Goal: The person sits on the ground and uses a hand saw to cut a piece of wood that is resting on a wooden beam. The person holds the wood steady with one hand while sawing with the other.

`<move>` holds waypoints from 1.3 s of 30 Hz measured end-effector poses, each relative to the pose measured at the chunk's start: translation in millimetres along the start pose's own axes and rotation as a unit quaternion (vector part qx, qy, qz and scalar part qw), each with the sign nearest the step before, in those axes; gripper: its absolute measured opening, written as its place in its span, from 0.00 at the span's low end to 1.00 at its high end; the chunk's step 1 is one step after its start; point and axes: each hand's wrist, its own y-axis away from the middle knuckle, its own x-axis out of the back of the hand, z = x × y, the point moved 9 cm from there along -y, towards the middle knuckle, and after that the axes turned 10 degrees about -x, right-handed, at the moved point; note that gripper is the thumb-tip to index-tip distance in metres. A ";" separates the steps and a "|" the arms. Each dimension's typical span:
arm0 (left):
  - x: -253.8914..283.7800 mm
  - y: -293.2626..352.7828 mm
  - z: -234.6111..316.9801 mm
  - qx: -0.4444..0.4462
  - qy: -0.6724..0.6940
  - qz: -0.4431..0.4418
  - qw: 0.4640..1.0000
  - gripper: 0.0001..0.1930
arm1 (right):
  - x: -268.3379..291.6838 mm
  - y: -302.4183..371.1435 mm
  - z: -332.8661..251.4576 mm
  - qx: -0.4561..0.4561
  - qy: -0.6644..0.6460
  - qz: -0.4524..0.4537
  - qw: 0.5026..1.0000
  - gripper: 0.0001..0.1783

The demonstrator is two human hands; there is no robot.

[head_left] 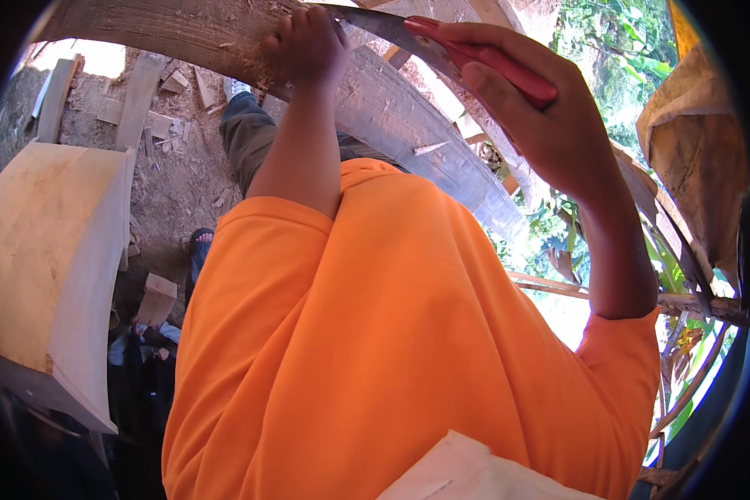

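Note:
A handsaw with a red handle (521,77) is in my right hand (550,108), whose fingers are wrapped round the grip. Its dark blade (379,27) reaches left to the edge of a brown wooden plank (167,32) at the top of the view. My left hand (310,52) grips that plank beside the blade's far end, with the fingers bent over the wood. The teeth and the exact spot where blade meets wood cannot be made out. A grey, weathered board (421,133) slants down to the right beneath my hands.
A pale wooden box-like piece (50,250) stands at the left. Offcuts and shavings litter the dirt ground (175,179). A small wood block (157,298) is near another person's foot (202,237). Dried leaves (692,150) and poles (692,304) border the right.

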 end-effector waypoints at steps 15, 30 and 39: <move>-8.8 0.1 -6.1 -0.002 0.003 -0.040 0.999 0.08 | -48.6 -82.0 50.8 0.027 -0.092 0.022 0.995 0.16; 13.9 -4.3 6.9 -0.013 -0.058 -0.023 0.998 0.10 | -67.3 -88.2 99.2 0.033 -0.145 0.061 0.987 0.15; 3.0 -4.1 5.4 -0.021 -0.023 0.015 0.999 0.10 | 12.1 37.4 37.5 -0.043 -0.010 0.057 0.997 0.17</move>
